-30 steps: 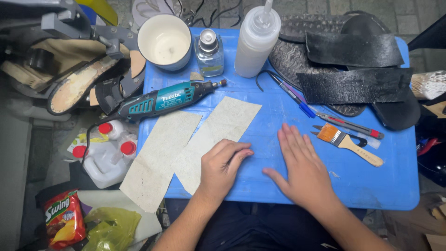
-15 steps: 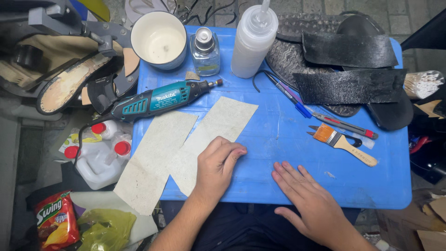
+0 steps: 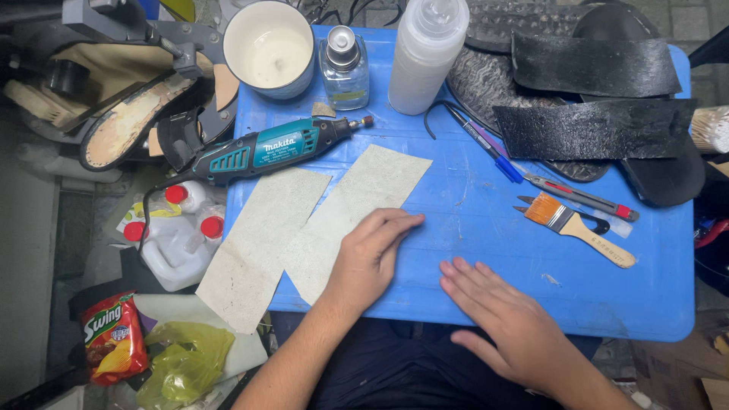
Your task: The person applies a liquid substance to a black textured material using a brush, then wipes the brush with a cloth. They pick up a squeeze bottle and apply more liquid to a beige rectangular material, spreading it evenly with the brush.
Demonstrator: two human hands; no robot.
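We see 2 pale sheets on the blue bench (image 3: 577, 296). The right sheet (image 3: 345, 216) runs its long axis from 7 to 1 o'clock, and our left hand (image 3: 372, 254) lies flat on its lower half, fingers extended. Our right hand (image 3: 501, 323), spread open, rests on bare bench at 4 o'clock, apart. The left sheet (image 3: 262, 243) overhangs the edge; a rotary tool (image 3: 273, 149) lies at 11.
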